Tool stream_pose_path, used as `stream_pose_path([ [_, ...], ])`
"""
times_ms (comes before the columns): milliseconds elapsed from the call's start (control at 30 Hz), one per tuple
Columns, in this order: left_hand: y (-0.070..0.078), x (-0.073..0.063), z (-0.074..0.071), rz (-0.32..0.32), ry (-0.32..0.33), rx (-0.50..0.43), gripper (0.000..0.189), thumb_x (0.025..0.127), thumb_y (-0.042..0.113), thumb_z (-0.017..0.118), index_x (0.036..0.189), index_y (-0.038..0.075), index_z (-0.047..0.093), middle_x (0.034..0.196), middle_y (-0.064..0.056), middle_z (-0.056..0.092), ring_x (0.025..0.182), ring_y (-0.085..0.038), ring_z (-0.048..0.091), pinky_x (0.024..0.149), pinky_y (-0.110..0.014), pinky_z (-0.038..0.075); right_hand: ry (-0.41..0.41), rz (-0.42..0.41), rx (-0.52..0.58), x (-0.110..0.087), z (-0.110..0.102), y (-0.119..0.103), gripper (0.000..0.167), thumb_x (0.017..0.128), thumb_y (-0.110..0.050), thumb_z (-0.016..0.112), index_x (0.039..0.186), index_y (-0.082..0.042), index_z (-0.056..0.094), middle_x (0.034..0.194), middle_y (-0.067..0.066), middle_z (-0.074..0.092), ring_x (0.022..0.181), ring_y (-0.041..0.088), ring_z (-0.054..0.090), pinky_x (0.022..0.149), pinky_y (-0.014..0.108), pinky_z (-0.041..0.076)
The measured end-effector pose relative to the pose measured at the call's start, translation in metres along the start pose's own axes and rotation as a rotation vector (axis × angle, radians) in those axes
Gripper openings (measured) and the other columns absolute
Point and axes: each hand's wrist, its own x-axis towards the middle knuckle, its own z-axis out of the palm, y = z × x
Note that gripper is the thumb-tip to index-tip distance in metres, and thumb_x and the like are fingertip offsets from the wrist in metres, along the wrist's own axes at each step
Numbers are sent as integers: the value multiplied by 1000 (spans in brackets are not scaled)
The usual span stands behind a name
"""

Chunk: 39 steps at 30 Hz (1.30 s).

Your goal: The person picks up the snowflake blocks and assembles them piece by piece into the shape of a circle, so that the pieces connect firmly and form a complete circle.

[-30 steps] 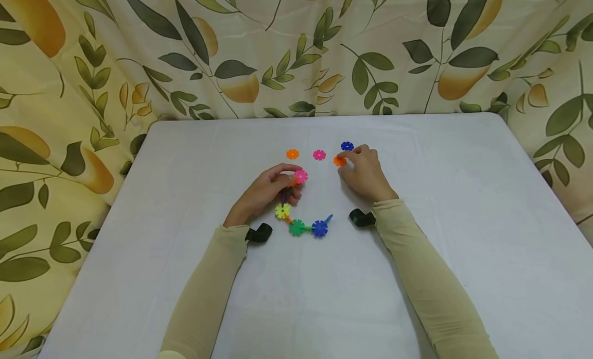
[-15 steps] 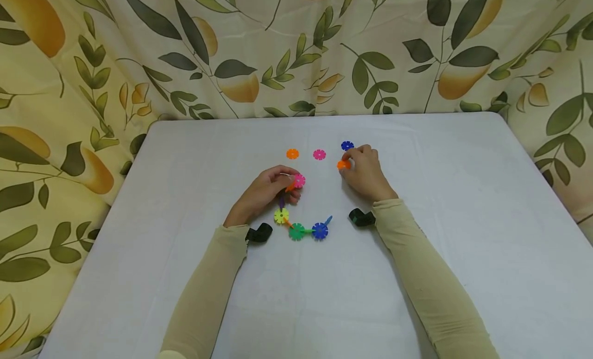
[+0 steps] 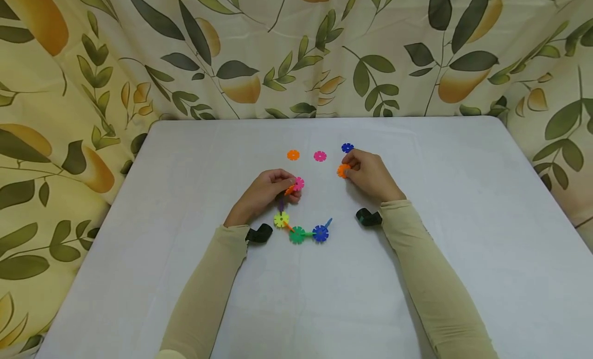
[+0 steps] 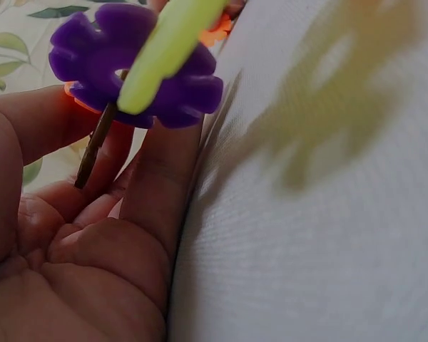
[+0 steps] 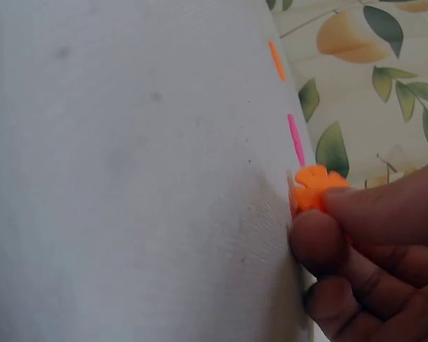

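Observation:
A chain of interlocked plastic snowflake discs (image 3: pixel 301 230) curves over the white table (image 3: pixel 185 194): blue, green, yellow, purple, orange, then pink (image 3: pixel 299 183) at its top end. My left hand (image 3: pixel 271 189) grips that top end; the left wrist view shows fingers (image 4: pixel 150 178) round the purple disc (image 4: pixel 139 68), a yellow disc edge-on before it. My right hand (image 3: pixel 366 171) pinches a loose orange disc (image 3: pixel 343 170), lifted just off the cloth; in the right wrist view the orange disc (image 5: pixel 315 187) sits between thumb and fingertips (image 5: pixel 317 239).
Three loose discs lie in a row beyond the hands: orange (image 3: pixel 293 155), pink (image 3: pixel 319 156) and blue (image 3: pixel 347 148). A leaf-patterned curtain (image 3: pixel 296 50) hangs behind and beside the table. Black wrist cameras (image 3: pixel 259 233) sit at both cuffs.
My right hand has picked the orange disc off the cloth and drawn it a little toward me. The left hand and the chain have stayed nearly still.

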Motion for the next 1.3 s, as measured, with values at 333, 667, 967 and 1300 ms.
stream_pose_path([
  [333,-1,2,-2,3,-9,21,23,111,22,61,115,0,69,102,-18,78,90,-25,76,68,-27,53,-54,-41,21,-2,3,-12,6,98,-1,73,104,2,71,97,16,70,93,32,62,87,42,52],
  [667,-1,2,-3,6,-9,21,23,112,21,60,113,-1,69,101,-18,78,91,-26,77,70,-26,54,-106,-40,88,-2,10,-21,5,101,-2,70,103,0,67,91,14,72,80,28,71,89,43,52],
  [967,0,1,-1,12,-14,-8,21,111,18,61,113,-2,69,99,-18,75,84,-26,74,83,-31,61,-122,-96,90,-3,14,-29,5,100,-2,72,100,-6,68,90,12,73,84,28,69,87,42,52],
  [1300,-1,2,-1,6,-18,-27,21,111,17,61,114,-2,69,98,-18,75,77,-24,69,75,-31,61,-125,-125,116,-4,17,-32,9,98,0,73,94,-8,72,89,8,72,83,26,66,80,40,53],
])
